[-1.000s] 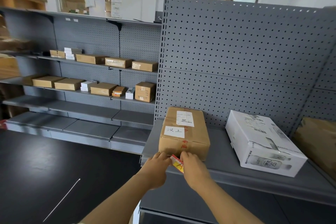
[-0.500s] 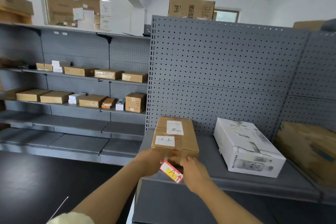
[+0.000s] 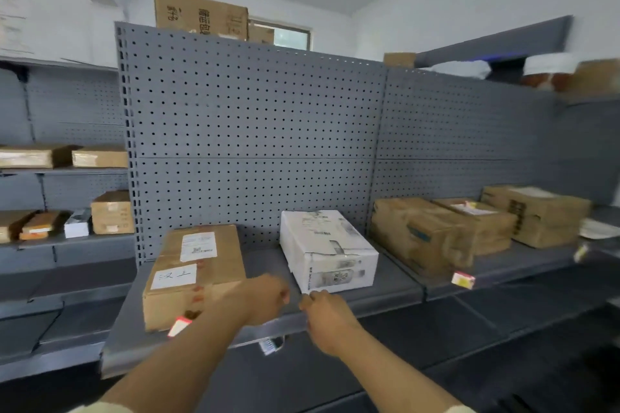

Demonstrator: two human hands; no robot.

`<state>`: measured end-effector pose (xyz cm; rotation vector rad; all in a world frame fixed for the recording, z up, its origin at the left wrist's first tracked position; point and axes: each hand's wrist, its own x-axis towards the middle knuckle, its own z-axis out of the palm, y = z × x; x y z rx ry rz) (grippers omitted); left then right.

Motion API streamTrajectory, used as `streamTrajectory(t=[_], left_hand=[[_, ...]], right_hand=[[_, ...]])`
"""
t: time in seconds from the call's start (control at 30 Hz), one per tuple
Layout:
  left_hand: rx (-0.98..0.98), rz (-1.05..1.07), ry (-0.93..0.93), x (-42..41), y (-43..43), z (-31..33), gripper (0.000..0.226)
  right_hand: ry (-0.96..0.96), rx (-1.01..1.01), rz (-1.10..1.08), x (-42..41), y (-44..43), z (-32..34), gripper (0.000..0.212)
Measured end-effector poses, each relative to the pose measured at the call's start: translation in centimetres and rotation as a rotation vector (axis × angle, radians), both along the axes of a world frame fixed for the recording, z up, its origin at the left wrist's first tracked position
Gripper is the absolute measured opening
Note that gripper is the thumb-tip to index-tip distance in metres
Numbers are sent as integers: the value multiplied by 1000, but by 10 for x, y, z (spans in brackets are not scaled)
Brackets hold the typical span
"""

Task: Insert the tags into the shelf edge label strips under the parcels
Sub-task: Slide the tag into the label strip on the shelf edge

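We get soft, even daylight. Brightest patch is the window (image 3: 291, 38) up top, plus the white walls and ceiling. No hard glare. Shadows are faint: a soft one at the pegboard (image 3: 255, 117) foot beside the white box (image 3: 327, 251), a darker one under the shelf (image 3: 396, 278) lip. The lower frame goes dim. Motion blur covers everything: left hand (image 3: 265, 298) and right hand (image 3: 327, 315) are smeared, finger outlines lost, and fine print on the brown box (image 3: 198, 271) is unreadable. Far left and far right are mushiest. Wide-angle bends the shelf edge and pegboard top, and we see blue fringing top right.
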<state>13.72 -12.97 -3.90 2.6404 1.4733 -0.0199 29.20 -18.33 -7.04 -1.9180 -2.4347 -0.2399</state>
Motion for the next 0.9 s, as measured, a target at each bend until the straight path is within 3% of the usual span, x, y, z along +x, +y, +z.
streamTrajectory(t=[0.13, 0.43, 0.67, 0.9], left_hand=[[-9, -99, -26, 70, 0, -1, 23], [-11, -262, 54, 229, -24, 6, 32], [75, -264, 143, 345, -39, 17, 27], [65, -198, 125, 393, -42, 3, 28]], right_hand=[[37, 1, -146, 70, -15, 7, 36], [5, -37, -342, 230, -51, 13, 40], [39, -25, -388, 344, -69, 20, 30], [64, -50, -374, 399, -71, 17, 34]])
